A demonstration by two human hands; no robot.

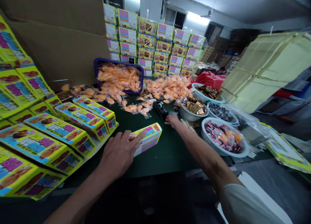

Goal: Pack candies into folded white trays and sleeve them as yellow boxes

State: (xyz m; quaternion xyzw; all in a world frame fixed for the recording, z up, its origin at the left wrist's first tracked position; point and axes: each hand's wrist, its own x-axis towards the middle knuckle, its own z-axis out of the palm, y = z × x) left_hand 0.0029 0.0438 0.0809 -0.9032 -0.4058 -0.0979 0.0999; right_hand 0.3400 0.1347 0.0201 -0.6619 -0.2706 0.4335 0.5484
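Observation:
On the dark green tabletop lies a small printed carton (152, 135) in yellow, blue and pink. My left hand (121, 149) grips its near left end, the index finger stretched along the top face. My right hand (173, 120) is right at the front end of a black tape dispenser (160, 110), fingers drawn together. Whether a strip of tape is between those fingers is too small to see. Just right of that hand stands a bowl of gold sachets (194, 106).
Finished-looking cartons (58, 133) are stacked at left. Behind are a purple basket (97, 63) of orange wrapped pieces, a loose orange heap (170, 88) and a carton wall (155, 42). At right stand a bowl of dark packets (222, 114) and a bowl of red-black sachets (222, 136).

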